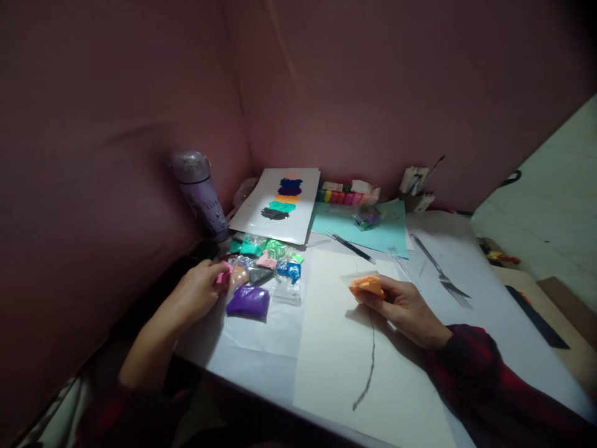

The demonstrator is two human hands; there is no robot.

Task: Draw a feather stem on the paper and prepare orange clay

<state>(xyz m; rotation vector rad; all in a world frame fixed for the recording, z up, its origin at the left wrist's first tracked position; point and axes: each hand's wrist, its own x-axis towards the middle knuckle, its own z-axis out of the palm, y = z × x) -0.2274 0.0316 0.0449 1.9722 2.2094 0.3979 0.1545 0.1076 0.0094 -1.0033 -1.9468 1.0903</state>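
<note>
My right hand (410, 308) is closed on a small clear packet of orange clay (366, 286), held over a white sheet of paper (326, 361). A thin dark wavy line (370, 361) runs down the sheet below it. On the left, my left hand (198, 289) has its fingers closed on a pink clay packet (224, 274) at the edge of a pile. Around it lie a purple clay packet (248, 302), a dark grey packet (260, 275), a blue packet (291, 272) and several green ones.
A purple bottle (200, 196) stands by the wall. Behind the pile lies a board with colour patches (252, 211). Further right are a turquoise sheet (392, 218), black tweezers (352, 247), a fork (441, 270) and a brush holder (415, 193).
</note>
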